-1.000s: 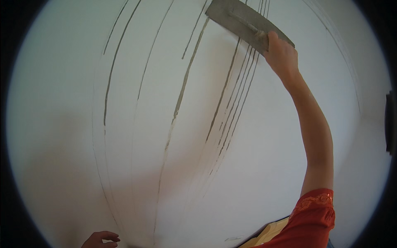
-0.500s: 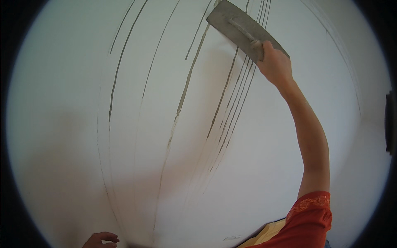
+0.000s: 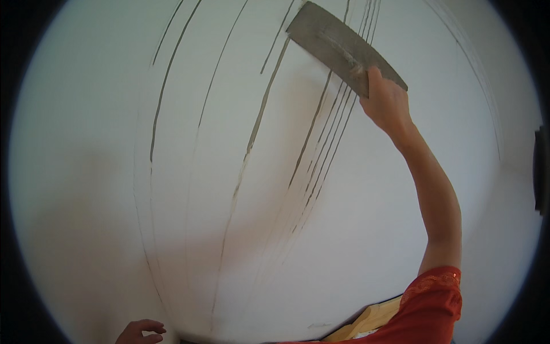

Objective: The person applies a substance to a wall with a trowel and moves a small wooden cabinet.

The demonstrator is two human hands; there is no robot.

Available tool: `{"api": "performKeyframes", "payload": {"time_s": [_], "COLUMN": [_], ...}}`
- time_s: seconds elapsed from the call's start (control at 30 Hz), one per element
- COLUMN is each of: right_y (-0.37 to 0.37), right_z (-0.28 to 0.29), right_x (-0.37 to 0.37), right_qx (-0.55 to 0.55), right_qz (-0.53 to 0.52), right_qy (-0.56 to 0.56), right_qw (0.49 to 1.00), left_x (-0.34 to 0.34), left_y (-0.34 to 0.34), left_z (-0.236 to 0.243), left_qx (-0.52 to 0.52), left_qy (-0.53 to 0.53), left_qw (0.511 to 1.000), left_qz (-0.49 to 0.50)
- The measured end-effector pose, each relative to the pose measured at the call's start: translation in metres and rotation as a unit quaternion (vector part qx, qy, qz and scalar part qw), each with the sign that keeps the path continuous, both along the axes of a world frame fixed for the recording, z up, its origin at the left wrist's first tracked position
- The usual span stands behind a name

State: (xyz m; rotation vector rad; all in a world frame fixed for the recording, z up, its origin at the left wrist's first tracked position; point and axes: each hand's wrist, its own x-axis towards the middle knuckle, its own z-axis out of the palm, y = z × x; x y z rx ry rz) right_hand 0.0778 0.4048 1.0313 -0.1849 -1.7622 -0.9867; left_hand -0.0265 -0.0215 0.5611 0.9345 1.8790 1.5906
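My right hand (image 3: 388, 103) is raised high with the arm stretched up, its fingers closed round the handle of a wide grey plastering trowel (image 3: 335, 43). The trowel's long blade slants from upper left to lower right over a white wall (image 3: 114, 114); whether its whole face touches cannot be told. Dark grey streaks (image 3: 268, 94) run down the wall from under and beside the blade, thinning to faint lines lower down. At the bottom left, my left hand (image 3: 143, 331) is partly in view, its fingers apart and slightly bent, with nothing seen in them.
A wall corner and a moulding line (image 3: 478, 80) curve down the right side. At the far right edge stands a dark object (image 3: 538, 172). Yellowish material (image 3: 369, 318) shows at the bottom beside my red sleeve (image 3: 435, 298). Arm shadows fall across the wall.
In the picture, my right hand and the trowel sit slightly lower and further right. The streaks have shifted up a little in view. My left hand has hardly moved.
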Motion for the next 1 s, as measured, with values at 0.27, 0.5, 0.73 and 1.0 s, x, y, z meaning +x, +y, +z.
{"api": "performKeyframes", "payload": {"time_s": [0.27, 0.5, 0.73, 1.0], "right_y": [-0.001, 0.0, -0.006, -0.009], "right_z": [0.003, -0.025, 0.001, -0.001], "right_x": [0.003, 0.007, 0.002, 0.012], "right_qx": [0.001, 0.001, -0.063, -0.031], "right_qz": [0.003, 0.011, -0.024, -0.018], "right_qy": [0.007, -0.04, -0.012, -0.019], "right_qw": [1.0, 0.999, 0.998, 0.999], "left_x": [-0.005, -0.001, 0.002, 0.004], "left_y": [0.006, 0.007, 0.005, 0.007], "left_z": [0.001, 0.002, -0.002, 0.013], "left_qx": [0.006, -0.003, -0.003, -0.042], "left_qy": [-0.003, -0.012, -0.036, -0.037], "left_qw": [1.0, 1.0, 0.999, 0.998], "left_qz": [-0.02, -0.021, -0.027, -0.012]}}
